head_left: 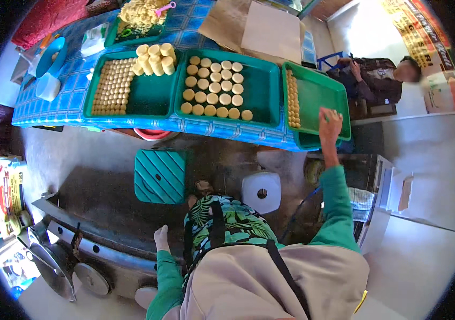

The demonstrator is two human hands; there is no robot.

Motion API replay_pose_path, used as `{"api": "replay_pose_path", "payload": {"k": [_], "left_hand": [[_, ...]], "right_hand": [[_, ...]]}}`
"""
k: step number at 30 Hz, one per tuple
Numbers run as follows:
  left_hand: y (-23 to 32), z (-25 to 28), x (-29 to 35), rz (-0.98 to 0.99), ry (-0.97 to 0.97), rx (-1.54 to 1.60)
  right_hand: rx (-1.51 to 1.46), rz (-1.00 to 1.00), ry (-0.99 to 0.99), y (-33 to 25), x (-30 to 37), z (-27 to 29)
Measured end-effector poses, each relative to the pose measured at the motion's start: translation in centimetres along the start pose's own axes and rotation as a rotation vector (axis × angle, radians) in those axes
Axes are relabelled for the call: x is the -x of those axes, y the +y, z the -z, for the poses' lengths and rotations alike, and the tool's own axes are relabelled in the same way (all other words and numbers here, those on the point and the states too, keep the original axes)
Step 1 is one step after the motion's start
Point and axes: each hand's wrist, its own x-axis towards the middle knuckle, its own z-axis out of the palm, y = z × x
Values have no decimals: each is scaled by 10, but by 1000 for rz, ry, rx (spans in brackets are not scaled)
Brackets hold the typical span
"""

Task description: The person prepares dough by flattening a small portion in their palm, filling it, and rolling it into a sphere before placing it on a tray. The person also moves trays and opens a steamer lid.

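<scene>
My right hand (pixel 330 124) is over the near part of the light green tray (pixel 321 96) at the right end of the table. Its fingers look curled together; whether something small is between them I cannot make out. Small pale dough balls (pixel 293 98) line that tray's left side. My left hand (pixel 161 237) hangs low beside my left leg, away from the table, its fingers stretched out and nothing in them. The middle green tray (pixel 262 90) bears spaced rows of flat round dough pieces (pixel 215 87).
A left tray (pixel 152 101) carries close-set small dough balls (pixel 112 85) and stacked dough cylinders (pixel 155 58). Behind it is a tray of crumbly dough (pixel 142 18). A teal stool (pixel 160 176) and a white stool (pixel 261 192) stand before me. A person (pixel 371 80) sits at the far right.
</scene>
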Motion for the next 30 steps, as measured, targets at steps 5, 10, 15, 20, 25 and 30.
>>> {"api": "replay_pose_path", "payload": {"k": [5, 10, 15, 20, 25, 30], "left_hand": [[21, 57, -26, -332, 117, -100], [36, 64, 0, -18, 189, 187], [4, 83, -14, -288, 26, 118], [76, 19, 41, 118, 111, 421], [135, -20, 33, -20, 1, 405], [272, -109, 102, -343, -33, -153]], "right_hand": [[39, 68, -66, 13, -89, -38], [12, -120, -39, 80, -143, -76], [358, 104, -196, 102, -215, -155], [281, -48, -546, 122, -245, -226], [94, -279, -568, 119, -244, -260], [96, -221, -674, 137, -253, -255]]}}
